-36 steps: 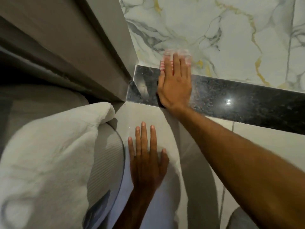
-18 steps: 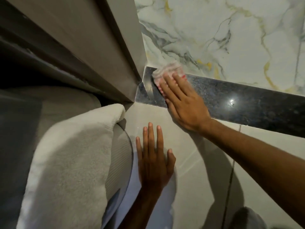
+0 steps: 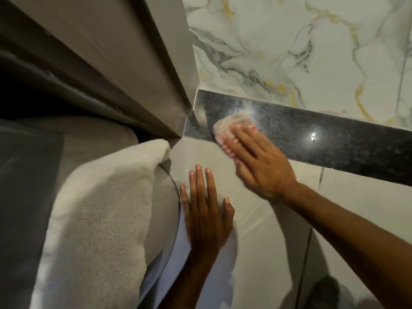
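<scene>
My right hand point(image 3: 260, 166) presses a small pale cloth with pink stripes point(image 3: 229, 127) flat against a glossy black granite strip point(image 3: 323, 139), near the strip's left end. Its fingers lie straight over the cloth and are blurred by motion. My left hand point(image 3: 206, 210) rests flat, fingers spread, on the beige tiled floor point(image 3: 267, 253) just below. A hazy wiped smear shows on the granite above the cloth.
White marble tiles with grey and gold veins point(image 3: 289, 45) lie beyond the granite strip. A grey door frame point(image 3: 124, 63) meets the strip at the corner. A thick white towel point(image 3: 98, 219) lies at the left, over a ribbed mat point(image 3: 165, 210).
My right hand has slid the cloth along the granite strip, from the corner a little to the right and lower. My left hand has stayed flat on the floor.
</scene>
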Tool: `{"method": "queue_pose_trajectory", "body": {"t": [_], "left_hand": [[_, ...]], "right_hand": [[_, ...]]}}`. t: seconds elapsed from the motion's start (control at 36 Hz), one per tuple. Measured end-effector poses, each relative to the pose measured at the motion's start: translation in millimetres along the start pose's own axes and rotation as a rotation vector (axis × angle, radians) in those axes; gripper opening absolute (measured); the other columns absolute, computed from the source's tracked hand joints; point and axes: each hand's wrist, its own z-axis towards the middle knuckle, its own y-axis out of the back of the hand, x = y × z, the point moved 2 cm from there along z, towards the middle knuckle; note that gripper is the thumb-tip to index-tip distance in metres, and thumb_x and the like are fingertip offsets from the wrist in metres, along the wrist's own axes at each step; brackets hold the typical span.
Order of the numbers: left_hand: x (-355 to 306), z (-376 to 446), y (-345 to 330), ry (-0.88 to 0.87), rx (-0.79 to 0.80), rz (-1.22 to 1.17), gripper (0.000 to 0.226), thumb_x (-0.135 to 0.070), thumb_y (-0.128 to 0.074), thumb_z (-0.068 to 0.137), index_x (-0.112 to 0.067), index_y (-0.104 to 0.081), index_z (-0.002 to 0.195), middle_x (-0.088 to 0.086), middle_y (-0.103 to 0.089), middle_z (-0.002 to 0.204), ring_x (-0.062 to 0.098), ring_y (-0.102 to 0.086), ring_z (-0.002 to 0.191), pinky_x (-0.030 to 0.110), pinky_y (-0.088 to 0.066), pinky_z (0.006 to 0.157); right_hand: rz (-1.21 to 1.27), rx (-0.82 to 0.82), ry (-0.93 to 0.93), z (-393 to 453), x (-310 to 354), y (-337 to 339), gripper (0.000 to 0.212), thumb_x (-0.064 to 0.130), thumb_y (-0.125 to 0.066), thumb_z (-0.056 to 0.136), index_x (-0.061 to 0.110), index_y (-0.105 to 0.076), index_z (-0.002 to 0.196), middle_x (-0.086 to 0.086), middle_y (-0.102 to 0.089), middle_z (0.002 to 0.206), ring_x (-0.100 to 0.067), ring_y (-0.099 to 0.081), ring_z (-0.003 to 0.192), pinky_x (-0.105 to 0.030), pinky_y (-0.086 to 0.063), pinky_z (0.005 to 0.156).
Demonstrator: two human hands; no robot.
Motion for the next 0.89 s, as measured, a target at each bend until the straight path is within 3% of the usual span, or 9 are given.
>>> {"method": "queue_pose_trajectory", "body": {"t": [0.11, 0.17, 0.36, 0.42, 0.5, 0.56, 0.75, 0.81, 0.89], "left_hand": [[1.0, -0.2, -3.0, -0.002, -0.02, 0.046, 0.078, -0.051, -0.037, 0.111, -0.008, -0.024, 0.173, 0.018, -0.014, 0.183, 0.035, -0.012, 0.171, 0.056, -0.007, 0.14], [1.5, 2.3, -2.8, -0.007, -0.032, 0.054, 0.076, -0.052, -0.035, 0.112, -0.007, -0.024, 0.173, 0.019, -0.016, 0.183, 0.035, -0.012, 0.171, 0.056, -0.006, 0.14], [1.2, -0.2, -2.6, -0.015, -0.007, 0.045, 0.073, -0.047, -0.031, 0.114, -0.006, -0.023, 0.173, 0.019, -0.012, 0.184, 0.035, -0.01, 0.171, 0.058, -0.008, 0.139], [1.0, 1.3, -1.8, -0.012, 0.0, 0.041, 0.074, -0.047, -0.032, 0.113, -0.006, -0.021, 0.174, 0.018, -0.01, 0.184, 0.035, -0.009, 0.172, 0.057, -0.006, 0.139], [0.1, 1.8, -2.8, -0.009, -0.011, 0.039, 0.074, -0.048, -0.03, 0.113, -0.007, -0.019, 0.174, 0.018, -0.008, 0.184, 0.035, -0.007, 0.172, 0.055, -0.004, 0.14], [0.6, 2.0, -4.4, -0.025, -0.012, 0.027, 0.074, -0.048, -0.03, 0.113, -0.008, -0.019, 0.174, 0.017, -0.008, 0.184, 0.034, -0.007, 0.172, 0.055, -0.004, 0.14], [-0.2, 4.0, 2.1, -0.008, 0.094, 0.021, 0.074, -0.053, -0.014, 0.115, -0.011, -0.016, 0.175, 0.017, -0.008, 0.185, 0.034, -0.007, 0.172, 0.06, -0.01, 0.139], [-0.8, 4.9, 4.5, -0.001, 0.119, 0.017, 0.075, -0.053, -0.012, 0.114, -0.011, -0.017, 0.175, 0.018, -0.009, 0.184, 0.035, -0.009, 0.172, 0.061, -0.012, 0.138], [-2.1, 4.1, 5.8, 0.005, 0.125, 0.001, 0.075, -0.052, -0.012, 0.113, -0.011, -0.017, 0.175, 0.017, -0.009, 0.184, 0.034, -0.008, 0.172, 0.059, -0.011, 0.138]], "right_hand": [[0.036, -0.105, -0.358, 42.4, 5.7, 1.4, 0.068, 0.04, -0.031, 0.116, 0.017, -0.012, 0.176, -0.01, -0.007, 0.186, -0.024, -0.005, 0.174, -0.048, -0.011, 0.144], [0.058, -0.128, -0.437, 66.1, 22.6, -4.6, 0.069, 0.042, -0.029, 0.117, 0.016, -0.009, 0.176, -0.011, -0.004, 0.186, -0.027, -0.003, 0.174, -0.048, -0.009, 0.144], [-0.026, -0.039, -0.01, -17.4, 22.6, -19.2, 0.066, 0.041, -0.037, 0.116, 0.02, -0.018, 0.176, -0.008, -0.011, 0.186, -0.025, -0.008, 0.174, -0.051, -0.017, 0.142], [-0.03, -0.063, -0.149, -42.6, -3.5, -10.0, 0.068, 0.042, -0.039, 0.114, 0.024, -0.017, 0.176, -0.006, -0.01, 0.186, -0.023, -0.007, 0.174, -0.052, -0.019, 0.141], [-0.026, -0.13, -0.538, -40.4, -41.4, 8.8, 0.07, 0.047, -0.035, 0.115, 0.032, -0.006, 0.176, -0.007, 0.0, 0.186, -0.025, 0.003, 0.174, -0.041, 0.001, 0.143], [-0.032, -0.145, -0.666, -17.8, -50.2, 14.6, 0.069, 0.05, -0.03, 0.117, 0.027, -0.005, 0.177, -0.012, 0.001, 0.186, -0.03, 0.001, 0.173, -0.041, 0.002, 0.141], [0.008, -0.057, -0.199, 2.1, 1.6, -6.4, 0.064, 0.042, -0.031, 0.117, 0.021, -0.018, 0.176, -0.008, -0.012, 0.186, -0.026, -0.007, 0.174, -0.05, -0.013, 0.143], [0.012, -0.053, -0.208, -29.5, 2.9, -10.0, 0.064, 0.041, -0.034, 0.116, 0.023, -0.019, 0.176, -0.004, -0.013, 0.186, -0.023, -0.008, 0.174, -0.05, -0.014, 0.143], [0.001, -0.092, -0.447, -60.9, -14.8, -7.7, 0.065, 0.043, -0.031, 0.116, 0.023, -0.015, 0.176, -0.004, -0.011, 0.186, -0.022, -0.009, 0.174, -0.046, -0.01, 0.144]]}}
